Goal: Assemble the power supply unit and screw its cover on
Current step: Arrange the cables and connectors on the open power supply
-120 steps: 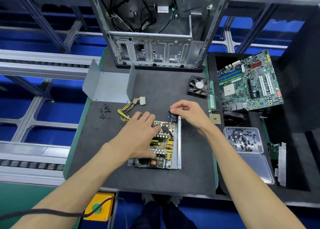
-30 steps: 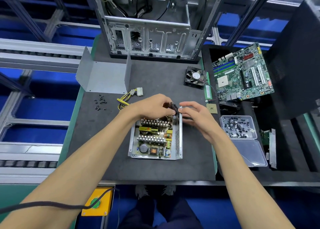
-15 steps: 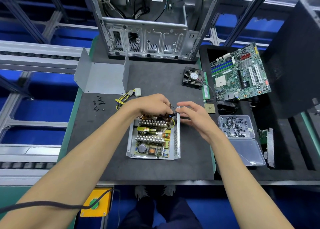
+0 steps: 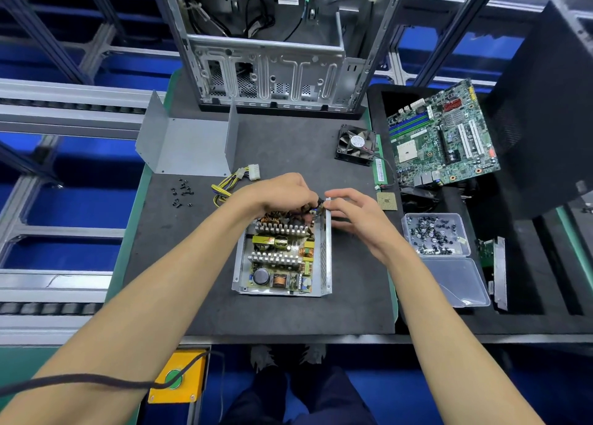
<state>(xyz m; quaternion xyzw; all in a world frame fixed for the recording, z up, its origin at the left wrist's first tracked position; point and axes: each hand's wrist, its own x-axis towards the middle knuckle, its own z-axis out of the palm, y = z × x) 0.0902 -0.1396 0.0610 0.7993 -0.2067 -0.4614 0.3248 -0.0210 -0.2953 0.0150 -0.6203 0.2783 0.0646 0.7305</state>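
Your left hand [image 4: 282, 191] curls round the wires [image 4: 313, 207] at the power supply unit's [image 4: 282, 257] far end. Your right hand [image 4: 356, 214] pinches its side wall's top corner.

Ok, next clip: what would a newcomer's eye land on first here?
First the open power supply unit at the middle of the dark mat, its circuit board bare, with the left hand and right hand working at its far end. Behind it stands an empty computer case, the grey metal cover lying to its left. The green motherboard sits tilted at the right.
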